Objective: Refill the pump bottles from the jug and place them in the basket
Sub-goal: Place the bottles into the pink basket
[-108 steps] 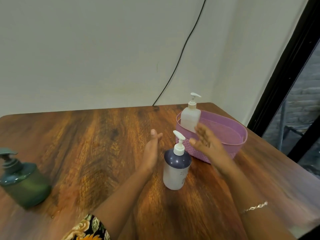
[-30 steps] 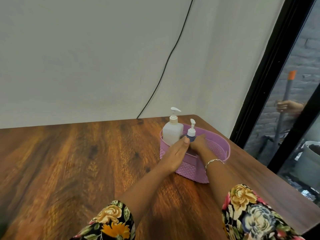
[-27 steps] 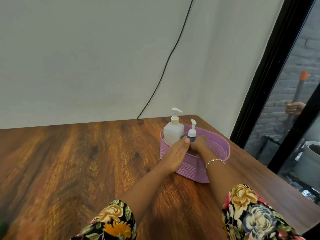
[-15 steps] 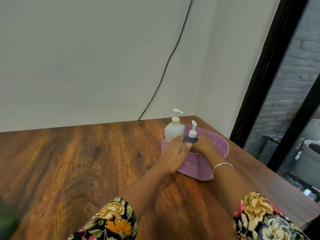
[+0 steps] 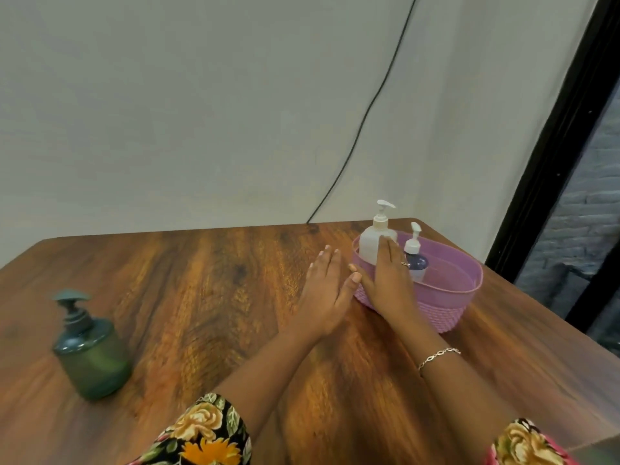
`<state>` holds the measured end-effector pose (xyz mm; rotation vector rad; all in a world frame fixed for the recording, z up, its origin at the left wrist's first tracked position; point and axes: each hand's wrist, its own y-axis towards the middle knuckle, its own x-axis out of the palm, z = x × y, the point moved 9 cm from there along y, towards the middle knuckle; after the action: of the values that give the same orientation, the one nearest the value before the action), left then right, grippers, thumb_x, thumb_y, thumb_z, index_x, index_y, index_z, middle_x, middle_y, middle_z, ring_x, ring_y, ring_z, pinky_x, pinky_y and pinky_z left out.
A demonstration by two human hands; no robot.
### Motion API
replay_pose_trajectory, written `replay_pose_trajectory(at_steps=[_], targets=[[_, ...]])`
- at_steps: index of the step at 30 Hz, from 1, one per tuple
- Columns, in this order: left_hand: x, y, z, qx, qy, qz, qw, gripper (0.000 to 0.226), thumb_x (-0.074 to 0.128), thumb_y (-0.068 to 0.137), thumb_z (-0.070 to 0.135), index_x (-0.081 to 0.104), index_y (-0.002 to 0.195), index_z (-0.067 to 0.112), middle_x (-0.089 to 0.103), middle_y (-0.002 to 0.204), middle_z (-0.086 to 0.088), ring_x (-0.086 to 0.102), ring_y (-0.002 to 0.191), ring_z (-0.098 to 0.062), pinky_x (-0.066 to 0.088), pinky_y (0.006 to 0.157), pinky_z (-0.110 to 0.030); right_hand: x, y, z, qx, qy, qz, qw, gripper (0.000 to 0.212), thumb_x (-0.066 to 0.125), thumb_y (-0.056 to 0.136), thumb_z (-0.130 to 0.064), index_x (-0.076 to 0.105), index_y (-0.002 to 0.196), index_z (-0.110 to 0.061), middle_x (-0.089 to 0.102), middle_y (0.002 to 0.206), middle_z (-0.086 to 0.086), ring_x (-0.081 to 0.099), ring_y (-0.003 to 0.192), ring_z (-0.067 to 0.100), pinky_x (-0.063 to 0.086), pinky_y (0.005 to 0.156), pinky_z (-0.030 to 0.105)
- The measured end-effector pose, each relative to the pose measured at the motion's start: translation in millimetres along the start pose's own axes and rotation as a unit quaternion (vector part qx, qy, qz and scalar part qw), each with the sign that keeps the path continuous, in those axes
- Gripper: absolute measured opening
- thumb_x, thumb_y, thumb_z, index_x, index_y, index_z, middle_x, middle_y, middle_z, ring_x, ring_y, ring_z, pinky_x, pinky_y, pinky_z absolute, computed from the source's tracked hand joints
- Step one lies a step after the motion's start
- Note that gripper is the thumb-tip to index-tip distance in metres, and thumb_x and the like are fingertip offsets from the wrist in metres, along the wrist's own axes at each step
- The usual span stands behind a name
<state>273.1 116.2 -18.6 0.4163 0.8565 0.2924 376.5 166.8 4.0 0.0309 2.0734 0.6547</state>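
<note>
Evidently idle — left hand [image 5: 327, 290], right hand [image 5: 389, 280]: grips flat, empty by loaded basket [image 5: 449, 292], 1 o'clock; green bottle [image 5: 92, 357], 9 o'clock, probably next.

Purple basket [image 5: 446, 297]: far right of counter | white pump bottle [image 5: 369, 245]: upright, basket's left end | small blue-shouldered pump bottle [image 5: 416, 263]: upright just beside it, inside basket | green pump bottle [image 5: 92, 360]: upright on counter, far left, well apart

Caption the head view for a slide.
White bottle and blue bottle stand in the pink basket; left hand and right hand open, green bottle on the table.
</note>
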Motion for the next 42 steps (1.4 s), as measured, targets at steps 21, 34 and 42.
replay_pose_trajectory(at_steps=[21, 34, 42], targets=[[-163, -169, -80, -0.084, 0.143, 0.312, 0.936, 0.069, 0.015, 0.094, 0.051, 0.022, 0.142, 0.001, 0.012, 0.152, -0.014, 0.003, 0.142, -0.025, 0.002, 0.116, -0.038, 124, -106, -210, -0.173, 0.141, -0.219, 0.95, 0.073, 0.047, 0.093, -0.041, 0.005, 0.149, -0.019, 0.008, 0.157, 0.001, 0.008, 0.144, 0.014, 0.009, 0.114, 0.029], [-213, -216, -192, -0.33, -0.15, 0.399, 0.842, 0.075, 0.014, 0.085, 0.056, 0.036, 0.132, 0.002, 0.039, 0.136, -0.021, 0.036, 0.127, -0.033, 0.03, 0.104, -0.048, 188, -132, -297, -0.174, 0.232, -0.342, 0.894, 0.08, 0.07, 0.079, -0.032, 0.026, 0.143, -0.011, 0.038, 0.145, 0.006, 0.037, 0.132, 0.023, 0.034, 0.103, 0.031], [-219, -218, -196, -0.297, -0.206, 0.411, 0.837, 0.063, 0.015, 0.081, 0.061, 0.054, 0.104, 0.017, 0.06, 0.09, 0.008, 0.055, 0.082, 0.002, 0.039, 0.064, -0.009, 198, -134, -303, -0.128, 0.343, -0.316, 0.875, 0.061, 0.074, 0.074, -0.025, 0.045, 0.128, -0.021, 0.059, 0.117, -0.004, 0.055, 0.102, 0.009, 0.042, 0.076, 0.015]])
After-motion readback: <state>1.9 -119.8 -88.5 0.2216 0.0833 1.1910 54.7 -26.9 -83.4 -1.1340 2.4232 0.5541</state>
